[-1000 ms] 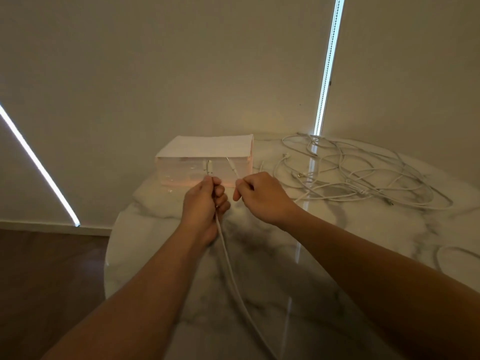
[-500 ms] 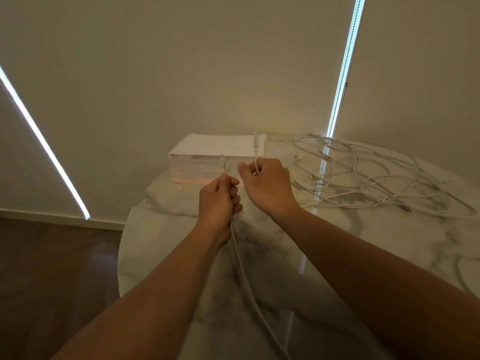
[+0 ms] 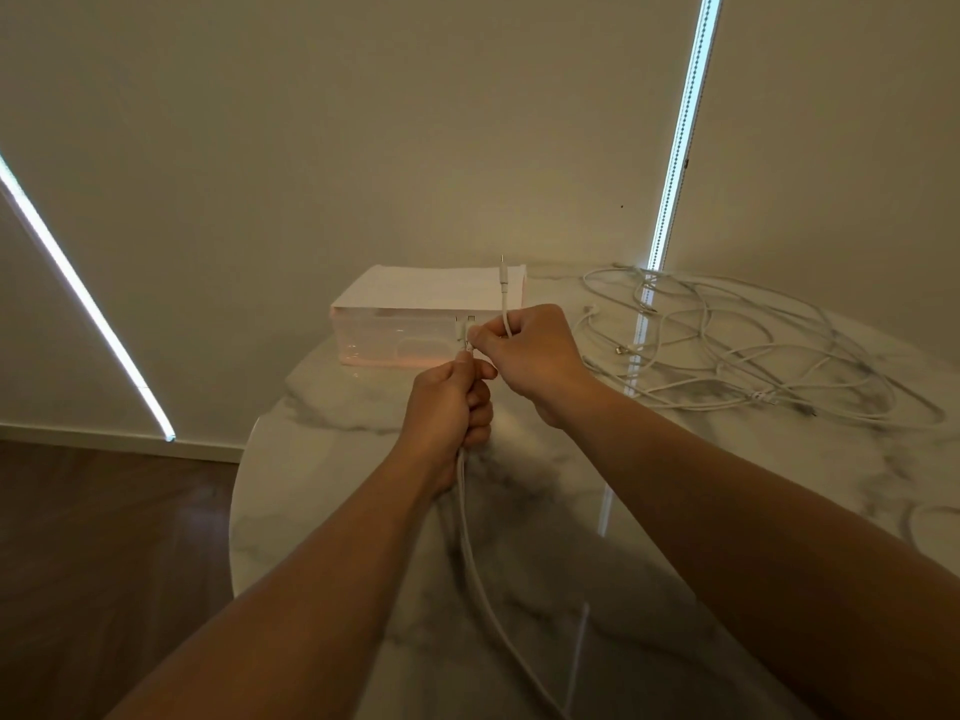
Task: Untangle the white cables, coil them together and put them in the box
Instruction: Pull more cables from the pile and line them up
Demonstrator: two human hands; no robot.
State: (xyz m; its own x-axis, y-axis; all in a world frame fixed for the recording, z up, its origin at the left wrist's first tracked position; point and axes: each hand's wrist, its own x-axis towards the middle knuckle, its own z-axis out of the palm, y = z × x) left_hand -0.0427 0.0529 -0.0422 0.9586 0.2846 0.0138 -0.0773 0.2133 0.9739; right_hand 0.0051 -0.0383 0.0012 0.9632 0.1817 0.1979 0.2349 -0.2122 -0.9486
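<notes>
White cables (image 3: 727,345): most of the lot lies in a loose tangle on the far right of the marble table (image 3: 322,459), flat on the top and well apart from both hands. We count at least 2 strands (image 3: 470,537) separate from that pile. They leave the bottom of the left hand (image 3: 449,402) and run down over the table toward the camera.

Left hand: fist curled round those strands, thumb on top, connector ends (image 3: 462,332) poking up out of it.

Right hand (image 3: 535,350): just beside the left (touching or a hair apart, we cannot tell). Its fingers are curled and its fingertips are at the connector ends. 1 more cable end (image 3: 503,298) stands upright out of the top of that fist.

Both hands are above the table, in front of the box (image 3: 410,309). The box is pale with translucent sides and a white top. It sits at the far edge of the table by the wall, left of the tangle and not touching it.

We also see a cable loop (image 3: 930,517) at the table's right edge, near the right forearm. 2 lights are on: a vertical strip (image 3: 680,132) above the tangle and a slanted strip (image 3: 78,298) at left. Dark wood floor (image 3: 104,537) shows left of the table.
</notes>
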